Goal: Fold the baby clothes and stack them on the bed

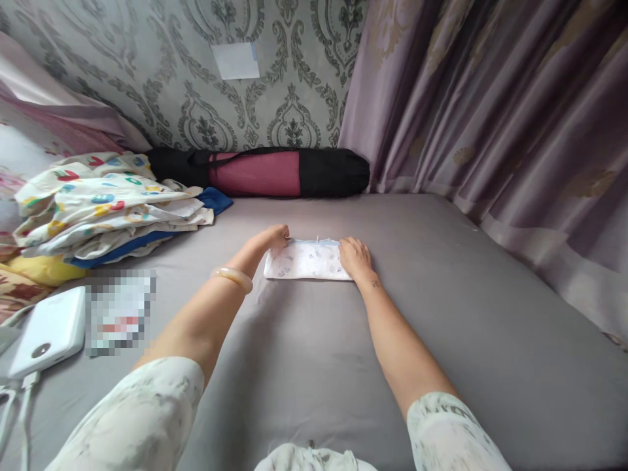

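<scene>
A folded white cloth [307, 261] with a small grey-blue print and a pale blue strip along its far edge lies flat on the grey sheet. My left hand [279, 237] is closed at its far left corner, the fingertips partly hidden. At the opposite end, my right hand [355, 256] has its fingers curled over the far right corner. Whether the cloth is a garment or a plain piece of fabric, I cannot tell.
Grey sheet [441, 314] surrounds the cloth. Patterned fabric [108, 196] is heaped at left, near a white power bank [52, 330] with cables and a blurred packet [120, 314]. A black and maroon long bag [260, 173] lies along the wall; curtains [490, 98] hang at right.
</scene>
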{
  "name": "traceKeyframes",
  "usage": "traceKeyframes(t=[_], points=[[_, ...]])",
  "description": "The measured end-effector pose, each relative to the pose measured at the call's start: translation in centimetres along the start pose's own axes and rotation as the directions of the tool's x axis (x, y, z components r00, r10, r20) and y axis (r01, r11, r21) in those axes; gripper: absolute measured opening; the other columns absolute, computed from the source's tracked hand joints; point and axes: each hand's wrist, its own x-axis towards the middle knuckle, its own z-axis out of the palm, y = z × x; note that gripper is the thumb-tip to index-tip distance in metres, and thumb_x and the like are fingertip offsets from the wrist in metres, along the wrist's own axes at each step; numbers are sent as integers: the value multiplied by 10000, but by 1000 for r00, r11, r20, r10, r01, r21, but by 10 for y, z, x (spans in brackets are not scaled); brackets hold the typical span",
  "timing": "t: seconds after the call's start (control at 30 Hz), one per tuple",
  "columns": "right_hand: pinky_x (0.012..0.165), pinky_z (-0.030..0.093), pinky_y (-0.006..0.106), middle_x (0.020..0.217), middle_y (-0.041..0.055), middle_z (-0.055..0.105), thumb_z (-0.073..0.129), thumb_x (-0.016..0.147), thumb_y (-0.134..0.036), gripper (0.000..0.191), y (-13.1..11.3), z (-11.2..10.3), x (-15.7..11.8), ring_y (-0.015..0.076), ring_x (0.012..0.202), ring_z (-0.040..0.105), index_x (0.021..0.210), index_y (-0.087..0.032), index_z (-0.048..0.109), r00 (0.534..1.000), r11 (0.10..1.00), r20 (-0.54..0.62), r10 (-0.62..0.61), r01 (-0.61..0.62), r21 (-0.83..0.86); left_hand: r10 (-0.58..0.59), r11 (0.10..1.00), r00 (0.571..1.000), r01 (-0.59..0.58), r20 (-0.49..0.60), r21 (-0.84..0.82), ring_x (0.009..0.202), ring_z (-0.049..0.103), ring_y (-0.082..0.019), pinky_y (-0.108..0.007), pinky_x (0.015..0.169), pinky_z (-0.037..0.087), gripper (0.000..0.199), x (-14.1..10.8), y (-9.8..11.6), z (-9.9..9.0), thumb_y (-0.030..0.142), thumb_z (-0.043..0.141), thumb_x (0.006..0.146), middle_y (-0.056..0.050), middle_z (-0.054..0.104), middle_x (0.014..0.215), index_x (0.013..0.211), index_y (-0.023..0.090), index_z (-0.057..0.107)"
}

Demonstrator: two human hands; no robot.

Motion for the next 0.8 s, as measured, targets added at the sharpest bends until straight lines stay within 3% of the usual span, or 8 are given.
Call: traceKeyframes(t=[0.13,0.37,0.57,0.7,0.8], points=[[979,339,356,1249,131,581,360,989,-214,377,1,2,2,253,1138,485,1291,-184,584,1000,1000,-15,4,-4,-7,-71,997,989,72,133,-3,806,680,-210,-224,667,487,433,9,0,-7,164,615,656,-110,741,983,1079,136,708],[961,337,371,1243,138,546,361,971,-151,370,0,0,3,260,1132,441,1237,-200,614,1000,1000,7,-1,1,-21,-90,995,979,97,185,-28,813,670,-222,-233,643,479,391,1,1,-9,202,584,691,-111,737,955,1048,113,715],[950,336,368,1223,117,563,395,982,-207,328,1,-15,2,266,1147,444,1204,-217,635,999,1000,42,-13,12,29,-51,991,993,64,103,-121,833,662,-190,-216,641,476,393,-18,-2,-10,247,544,735,-89,716,1005,1093,132,658],[949,355,356,1220,101,583,448,965,-255,315,9,-33,4,262,1142,468,1214,-233,639,999,989,47,-20,13,148,79,946,997,-81,-19,-313,831,646,-186,-241,685,483,369,-37,-8,-26,345,561,730,-59,713,945,1040,166,649],[943,370,311,1156,73,623,497,929,-251,280,17,-50,4,223,1080,511,1146,-228,673,997,967,37,-69,58,248,171,909,985,-168,-26,-381,847,640,-183,-245,706,470,387,-50,-9,-44,404,573,734,-46,716,955,1044,187,657]])
